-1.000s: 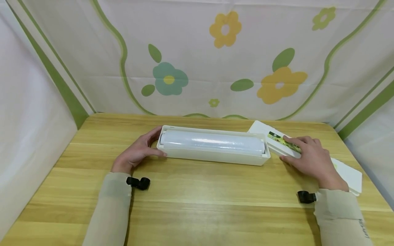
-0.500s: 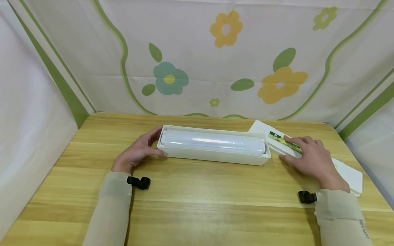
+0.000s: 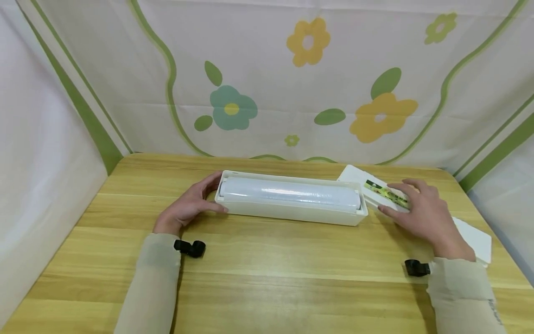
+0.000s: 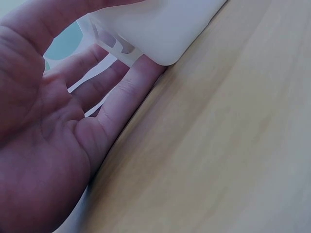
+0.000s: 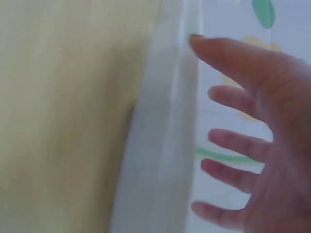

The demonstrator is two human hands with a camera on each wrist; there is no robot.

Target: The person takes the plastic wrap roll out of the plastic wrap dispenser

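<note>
An open white cling film box (image 3: pixel 288 215) lies across the table with a shiny roll of cling film (image 3: pixel 288 191) inside. My left hand (image 3: pixel 189 204) grips its left end, thumb in front and fingers behind; in the left wrist view the little finger lies low by the corner of the box (image 4: pixel 160 34). To the right, the long white lid (image 3: pixel 473 239) with a green and yellow label (image 3: pixel 385 193) rests at a slant. Over it my right hand (image 3: pixel 429 218) is spread, fingers apart, thumb at the near edge. Whether the fingertips touch the lid is unclear.
The wooden table (image 3: pixel 267 283) reaches back to a white curtain (image 3: pixel 275 60) printed with flowers, with more cloth at both sides. The lid's far end sits just behind the box's right end. A black wrist camera (image 3: pixel 192 248) sits on the left sleeve.
My right hand's fingers have lifted and spread off the lid, uncovering more of the label. My left hand and the box keep their places.
</note>
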